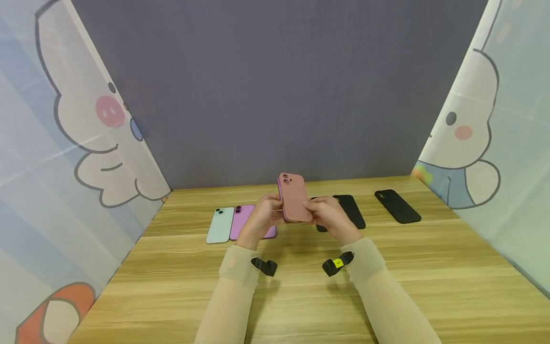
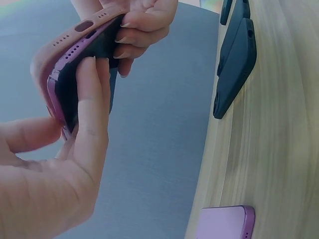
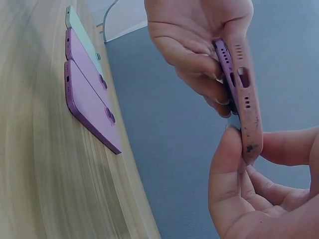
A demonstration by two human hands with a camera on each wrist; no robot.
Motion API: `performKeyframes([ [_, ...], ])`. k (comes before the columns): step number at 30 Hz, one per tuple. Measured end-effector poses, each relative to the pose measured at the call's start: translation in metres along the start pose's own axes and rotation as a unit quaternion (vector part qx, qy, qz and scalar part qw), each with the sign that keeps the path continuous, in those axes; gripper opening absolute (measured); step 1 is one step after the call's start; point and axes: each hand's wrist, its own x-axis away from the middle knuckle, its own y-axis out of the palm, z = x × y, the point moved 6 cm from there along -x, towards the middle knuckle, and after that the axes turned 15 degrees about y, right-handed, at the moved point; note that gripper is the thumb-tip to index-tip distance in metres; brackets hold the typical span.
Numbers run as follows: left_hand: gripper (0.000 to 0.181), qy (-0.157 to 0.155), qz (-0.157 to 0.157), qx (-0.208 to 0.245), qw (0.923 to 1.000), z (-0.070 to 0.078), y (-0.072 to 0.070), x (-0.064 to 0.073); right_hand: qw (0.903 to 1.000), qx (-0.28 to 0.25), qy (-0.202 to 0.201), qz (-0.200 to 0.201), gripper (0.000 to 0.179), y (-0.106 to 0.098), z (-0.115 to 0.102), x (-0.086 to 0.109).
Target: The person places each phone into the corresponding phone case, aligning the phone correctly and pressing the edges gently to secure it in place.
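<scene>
Over the middle of the table, both hands hold a pink phone case (image 1: 296, 198) and a purple phone (image 2: 67, 57) together. The case's back, with its camera cutouts, faces the head camera. In the left wrist view the phone's dark screen side shows, its lower end tilted slightly out of the case; a gap shows between them in the right wrist view too. My left hand (image 1: 263, 215) grips the phone and case at the left edge, fingertips against the screen side. My right hand (image 1: 332, 215) pinches the case's lower right corner between thumb and fingers.
A mint phone (image 1: 220, 225) and two purple phones, one (image 1: 241, 220) beside the mint one, lie left on the wooden table (image 1: 301, 296). At right lie several black phone cases, one (image 1: 397, 206) apart from the others. A grey panel (image 1: 275, 95) stands behind.
</scene>
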Motion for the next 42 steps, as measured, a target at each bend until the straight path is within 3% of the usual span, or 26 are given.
performKeyframes([
  [5,0.015,0.007,-0.010,0.011,0.9999,0.000,0.001,-0.001,0.9999,0.012,-0.006,0.001,0.037,0.001,0.000,0.001],
  [9,0.021,0.008,-0.021,-0.007,0.9997,-0.001,0.001,-0.002,0.9998,0.017,-0.014,-0.004,0.039,0.003,-0.001,0.002],
  [19,0.019,0.013,-0.001,-0.036,0.9993,-0.005,-0.001,-0.003,0.9998,0.016,-0.004,-0.009,0.031,0.005,-0.002,0.004],
  [33,0.023,0.016,-0.001,-0.041,0.9990,0.001,-0.005,-0.001,0.9996,0.012,-0.010,-0.025,0.041,0.008,-0.004,0.007],
  [42,0.024,0.018,0.036,-0.030,0.9987,0.002,-0.009,-0.002,0.9975,0.027,0.000,-0.066,0.038,0.012,-0.003,0.009],
])
